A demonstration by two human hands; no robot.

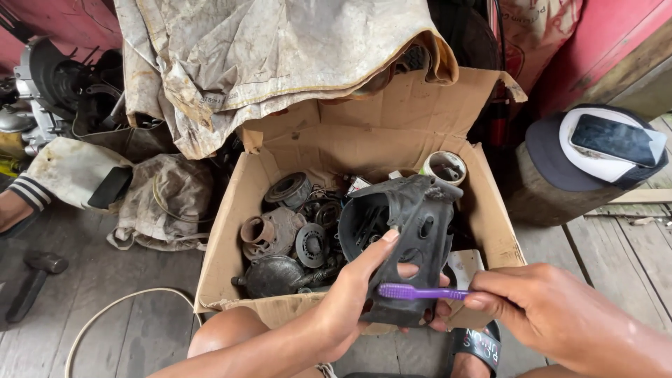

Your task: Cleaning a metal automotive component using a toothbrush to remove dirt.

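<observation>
Floor [126, 315]: grey, worn wooden planks, running under everything in view; red painted wall behind at the far right. An open cardboard box [224, 231] sits mid-floor, flaps up, filled with dark, greasy metal engine parts [287, 238]. A stained, crumpled tarp [266, 63] hangs over the box's far edge. Left hand [350, 301] grips a black moulded housing [413, 238] upright over the box's near edge, thumb on its face, fingers wrapped behind it. Right hand [553, 315] pinches a purple toothbrush [420, 292] by the handle, fingers closed narrow on it; the bristle end lies against the housing's lower part. Open floor lies at the near left, where a hammer [35, 280] rests and a pale cable [119, 315] curves. Far left: more machine parts and rags crowd the floor. Far right: a wooden stump carries a cap [560, 161] with a phone [612, 138] on top. Box contents beneath the housing are hidden; right forearm is cut off by the frame edge; bare knees and a sandal show at the near edge.
</observation>
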